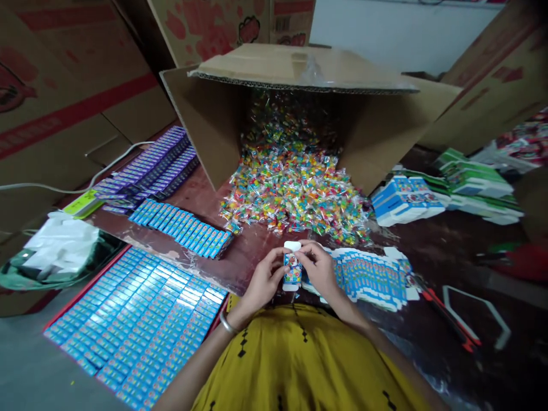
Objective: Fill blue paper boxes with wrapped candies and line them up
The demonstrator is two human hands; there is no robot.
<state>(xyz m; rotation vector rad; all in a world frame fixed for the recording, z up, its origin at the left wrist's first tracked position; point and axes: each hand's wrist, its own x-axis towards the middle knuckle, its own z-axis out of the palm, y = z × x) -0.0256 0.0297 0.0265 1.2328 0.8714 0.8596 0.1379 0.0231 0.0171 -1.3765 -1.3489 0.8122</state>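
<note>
A small blue printed candy box (293,271) with white end flaps stands upright between my two hands at the table's near edge. My left hand (268,278) pinches its left side, and my right hand (319,267) grips the upper right corner. The top flap sticks up. Beside my right hand lies a fanned row of flat blue box blanks (370,277), partly hidden by that hand. Ahead of both hands, a heap of clear-wrapped colourful candies (295,194) spills from a cardboard carton (381,125) lying on its side.
Left are a row of blue boxes (182,227), stacked purple boxes (145,168), a tray of packed blue boxes (141,325) and a bag of white pieces (60,242). Right are blue cartons (406,200), green cartons (475,180) and a red-black cutter (449,317).
</note>
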